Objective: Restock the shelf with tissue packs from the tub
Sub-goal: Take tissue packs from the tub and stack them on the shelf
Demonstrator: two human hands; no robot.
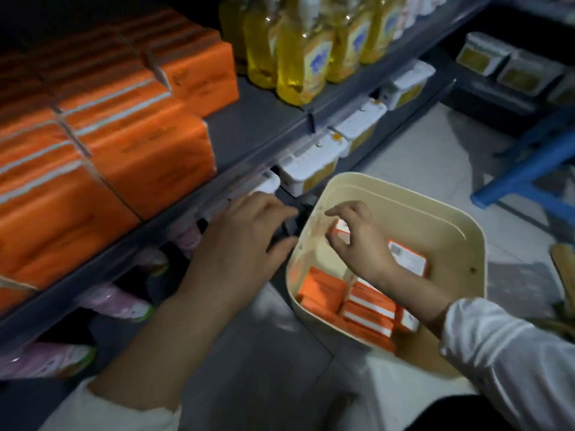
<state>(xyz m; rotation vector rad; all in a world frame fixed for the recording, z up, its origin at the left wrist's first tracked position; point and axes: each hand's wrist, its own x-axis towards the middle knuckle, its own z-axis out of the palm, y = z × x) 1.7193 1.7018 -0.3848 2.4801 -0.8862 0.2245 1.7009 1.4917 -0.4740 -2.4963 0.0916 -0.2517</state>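
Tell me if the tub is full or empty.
Partly full: orange tissue packs lie across the bottom of the tub, well below its rim, with bare cream wall above them.

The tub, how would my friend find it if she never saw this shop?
Find the grey shelf stacked with big orange tissue packs. Just below its front edge is the tub. It is the only open cream box, with small orange packs inside, unlike the lidded white boxes nearby.

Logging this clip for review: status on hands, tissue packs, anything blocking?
Left hand open, empty, beside tub rim. Right hand open over tissue packs in tub, none gripped. Shelf gap beside stocked packs unobstructed.
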